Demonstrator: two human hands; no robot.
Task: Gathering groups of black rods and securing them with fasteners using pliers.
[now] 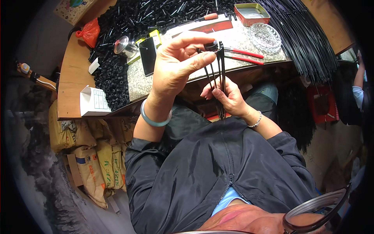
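Between the thumb and fingertips of my left hand (175,64) is a small round black plastic hub (210,45), raised just over the table's near edge. Several thin black metal ribs (222,72) hang below and beside it; whether each is joined to it, I cannot tell. Lower down, my right hand (230,96) is closed around these ribs, which point toward my lap. Just beyond the hub lie red-handled pliers (245,55) on the stone-patterned work board (142,87). To the left of my left hand is a dark phone (148,56).
A heap of black tubular parts (136,17) covers the back; small black toothed pieces (111,82) lie left. Long black ribs (307,43) overhang the right edge. A glass dish (265,38), red tin (252,16), lidded jar (125,46) and white box (94,102) stand around.
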